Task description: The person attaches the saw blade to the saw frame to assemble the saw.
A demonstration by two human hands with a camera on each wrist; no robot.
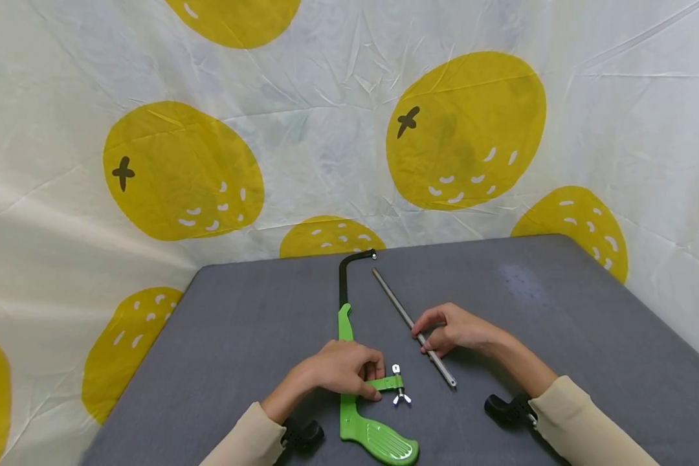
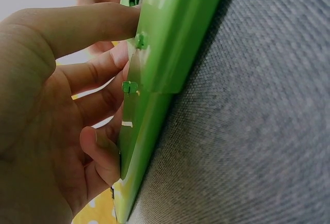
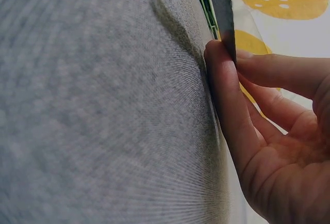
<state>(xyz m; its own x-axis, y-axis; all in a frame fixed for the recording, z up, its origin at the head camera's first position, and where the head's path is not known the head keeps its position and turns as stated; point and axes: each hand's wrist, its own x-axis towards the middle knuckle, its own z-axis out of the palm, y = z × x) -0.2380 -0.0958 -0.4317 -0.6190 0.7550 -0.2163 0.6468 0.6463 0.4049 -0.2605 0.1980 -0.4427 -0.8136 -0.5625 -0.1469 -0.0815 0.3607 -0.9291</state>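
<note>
A hacksaw frame (image 1: 346, 323) with a green body and a black front arm lies on the table. My left hand (image 1: 340, 369) grips it just ahead of the green handle (image 1: 384, 442); up close, thumb and fingers press on the green metal (image 2: 170, 38). A short green arm with a wing nut (image 1: 402, 399) sticks out to the right from under that hand. The hacksaw blade (image 1: 396, 303), a thin grey strip apart from the frame, is pinched between thumb and fingers of my right hand (image 1: 457, 330). Its holed end (image 3: 223, 2) shows in the right wrist view.
Grey cloth covers the table (image 1: 256, 323). Behind and to the sides hangs a white curtain (image 1: 320, 155) printed with yellow fruit, meeting the table's far edge. Black wrist devices (image 1: 508, 411) sit below both cuffs.
</note>
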